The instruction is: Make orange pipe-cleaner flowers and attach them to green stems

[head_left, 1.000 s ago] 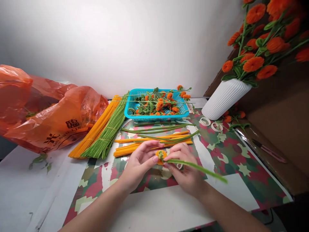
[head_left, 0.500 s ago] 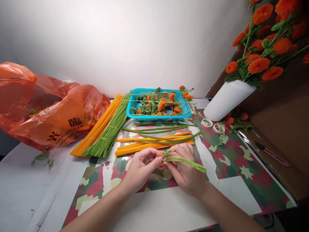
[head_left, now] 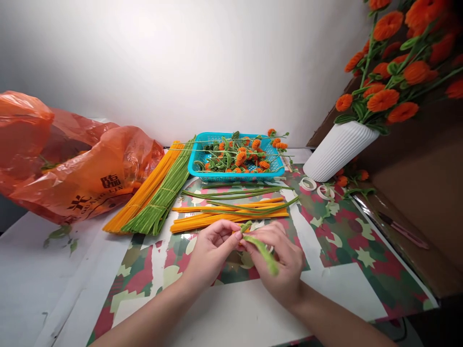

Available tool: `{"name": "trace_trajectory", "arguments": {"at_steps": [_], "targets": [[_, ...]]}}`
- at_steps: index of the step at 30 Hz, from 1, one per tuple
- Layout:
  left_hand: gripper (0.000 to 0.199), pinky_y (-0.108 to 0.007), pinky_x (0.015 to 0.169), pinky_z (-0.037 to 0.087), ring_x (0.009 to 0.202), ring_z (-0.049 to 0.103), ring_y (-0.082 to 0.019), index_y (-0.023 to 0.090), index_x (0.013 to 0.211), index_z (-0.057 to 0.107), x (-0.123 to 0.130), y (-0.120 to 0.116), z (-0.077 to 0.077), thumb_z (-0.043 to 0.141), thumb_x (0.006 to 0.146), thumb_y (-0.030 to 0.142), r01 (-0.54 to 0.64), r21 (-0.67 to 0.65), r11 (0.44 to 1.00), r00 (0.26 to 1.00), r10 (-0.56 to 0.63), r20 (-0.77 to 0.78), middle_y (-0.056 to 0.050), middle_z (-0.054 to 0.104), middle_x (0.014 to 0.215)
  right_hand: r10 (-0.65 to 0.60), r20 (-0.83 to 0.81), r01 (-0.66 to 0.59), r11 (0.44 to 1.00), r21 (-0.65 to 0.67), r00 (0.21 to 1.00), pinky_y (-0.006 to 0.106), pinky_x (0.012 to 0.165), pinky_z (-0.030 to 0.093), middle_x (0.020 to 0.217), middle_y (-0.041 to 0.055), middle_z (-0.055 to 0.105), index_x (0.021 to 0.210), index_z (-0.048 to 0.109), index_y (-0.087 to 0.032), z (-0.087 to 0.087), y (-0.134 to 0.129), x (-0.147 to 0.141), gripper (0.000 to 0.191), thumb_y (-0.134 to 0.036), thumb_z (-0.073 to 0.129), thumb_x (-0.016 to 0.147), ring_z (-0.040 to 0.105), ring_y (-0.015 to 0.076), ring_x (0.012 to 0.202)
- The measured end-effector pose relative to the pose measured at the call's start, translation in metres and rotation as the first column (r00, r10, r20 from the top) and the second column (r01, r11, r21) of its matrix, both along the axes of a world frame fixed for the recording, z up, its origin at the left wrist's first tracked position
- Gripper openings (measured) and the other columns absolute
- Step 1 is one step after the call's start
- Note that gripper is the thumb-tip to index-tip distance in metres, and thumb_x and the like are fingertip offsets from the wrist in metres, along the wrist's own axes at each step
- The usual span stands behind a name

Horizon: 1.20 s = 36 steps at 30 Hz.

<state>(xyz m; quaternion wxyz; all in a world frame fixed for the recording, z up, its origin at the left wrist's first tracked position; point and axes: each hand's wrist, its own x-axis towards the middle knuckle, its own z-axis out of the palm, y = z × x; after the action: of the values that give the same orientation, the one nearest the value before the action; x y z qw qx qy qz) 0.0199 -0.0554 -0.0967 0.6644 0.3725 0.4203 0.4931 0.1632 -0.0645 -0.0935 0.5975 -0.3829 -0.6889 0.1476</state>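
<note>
Just below the frame's centre, the left hand [head_left: 213, 248] pinches a mostly hidden orange flower head [head_left: 240, 247]; the right hand [head_left: 284, 260] grips its fuzzy green strip [head_left: 266, 256]; a slack left pinch could let it twist loose.

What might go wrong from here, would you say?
The flower might get squashed, pinched as it is in the left hand. The green strip could kink where it bends over the right hand. Blooms jutting past the basket might be knocked.
</note>
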Motion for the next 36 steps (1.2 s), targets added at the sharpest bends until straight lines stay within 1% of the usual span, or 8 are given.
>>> {"name": "trace_trajectory", "arguments": {"at_steps": [3, 8, 13, 17, 21, 30, 33, 36], "targets": [[0.021, -0.017, 0.059, 0.054, 0.062, 0.065, -0.010, 0.017, 0.077, 0.066, 0.000, 0.000, 0.000, 0.079, 0.072, 0.032, -0.041, 0.009, 0.999, 0.999, 0.041, -0.025, 0.002, 0.069, 0.069, 0.050, 0.068, -0.051, 0.998, 0.021, 0.996, 0.034, 0.066, 0.045, 0.077, 0.0027, 0.073, 0.091, 0.068, -0.021, 0.001, 0.002, 0.002, 0.025, 0.001, 0.064, 0.080, 0.066, 0.0177, 0.070], [0.013, -0.016, 0.061, 0.054, 0.064, 0.065, -0.009, 0.017, 0.076, 0.068, 0.000, -0.001, -0.003, 0.079, 0.071, 0.024, -0.085, 0.044, 0.995, 0.993, 0.088, -0.074, 0.001, 0.070, 0.073, 0.019, 0.137, -0.017, 1.000, -0.014, 0.990, 0.034, 0.064, 0.045, 0.075, 0.0042, 0.072, 0.085, 0.069, -0.020, 0.001, 0.005, 0.003, 0.021, -0.001, 0.063, 0.079, 0.064, 0.0178, 0.069], [0.017, -0.021, 0.067, 0.058, 0.076, 0.069, -0.016, 0.019, 0.083, 0.072, -0.002, -0.002, 0.003, 0.078, 0.068, 0.022, -0.027, 0.147, 0.989, 0.992, 0.045, -0.120, -0.003, 0.073, 0.084, -0.019, 0.191, 0.018, 1.000, 0.006, 0.981, 0.034, 0.064, 0.044, 0.072, 0.0030, 0.070, 0.083, 0.069, -0.020, 0.001, 0.005, 0.005, 0.020, -0.001, 0.065, 0.077, 0.062, 0.0176, 0.067], [0.005, -0.020, 0.075, 0.056, 0.078, 0.067, -0.013, 0.019, 0.076, 0.072, -0.001, -0.001, 0.005, 0.072, 0.078, 0.024, -0.106, 0.263, 0.959, 0.974, 0.154, -0.169, -0.002, 0.071, 0.080, -0.003, 0.212, 0.006, 1.000, -0.013, 0.977, 0.034, 0.066, 0.045, 0.077, 0.0033, 0.071, 0.088, 0.068, -0.021, 0.002, 0.004, 0.005, 0.021, -0.002, 0.064, 0.079, 0.062, 0.0180, 0.071], [0.013, -0.019, 0.070, 0.056, 0.076, 0.065, -0.013, 0.019, 0.075, 0.069, 0.000, -0.001, 0.004, 0.067, 0.084, 0.029, -0.115, 0.280, 0.953, 0.973, 0.164, -0.160, -0.001, 0.068, 0.079, -0.020, 0.160, 0.037, 0.993, -0.110, 0.987, 0.031, 0.061, 0.045, 0.073, 0.0028, 0.065, 0.082, 0.065, -0.020, 0.002, 0.005, 0.004, 0.013, -0.007, 0.066, 0.079, 0.059, 0.0169, 0.067], [0.013, -0.027, 0.070, 0.057, 0.081, 0.068, -0.018, 0.019, 0.079, 0.064, -0.002, -0.005, 0.000, 0.062, 0.088, 0.029, -0.070, 0.404, 0.912, 0.931, 0.205, -0.302, -0.002, 0.065, 0.081, -0.063, 0.198, 0.068, 0.997, -0.019, 0.978, 0.033, 0.064, 0.041, 0.071, 0.0034, 0.063, 0.080, 0.066, -0.017, -0.001, 0.005, 0.004, 0.010, -0.007, 0.064, 0.080, 0.056, 0.0172, 0.069], [0.008, -0.028, 0.073, 0.057, 0.095, 0.069, -0.021, 0.020, 0.082, 0.060, -0.003, -0.008, -0.004, 0.059, 0.089, 0.021, -0.037, 0.504, 0.863, 0.906, 0.241, -0.347, -0.006, 0.071, 0.099, -0.052, 0.167, 0.058, 0.998, -0.033, 0.985, 0.032, 0.065, 0.041, 0.069, 0.0027, 0.062, 0.078, 0.066, -0.017, 0.000, 0.003, 0.004, 0.010, -0.007, 0.065, 0.079, 0.055, 0.0165, 0.068], [0.011, -0.032, 0.084, 0.056, 0.106, 0.067, -0.022, 0.021, 0.085, 0.058, -0.003, -0.013, -0.005, 0.058, 0.087, 0.011, -0.002, 0.644, 0.765, 0.852, 0.338, -0.399, -0.007, 0.071, 0.114, -0.009, 0.076, 0.016, 0.995, -0.095, 0.997, 0.030, 0.062, 0.041, 0.068, 0.0011, 0.060, 0.078, 0.066, -0.018, 0.001, 0.001, 0.002, 0.010, -0.009, 0.065, 0.080, 0.054, 0.0150, 0.067]]}}
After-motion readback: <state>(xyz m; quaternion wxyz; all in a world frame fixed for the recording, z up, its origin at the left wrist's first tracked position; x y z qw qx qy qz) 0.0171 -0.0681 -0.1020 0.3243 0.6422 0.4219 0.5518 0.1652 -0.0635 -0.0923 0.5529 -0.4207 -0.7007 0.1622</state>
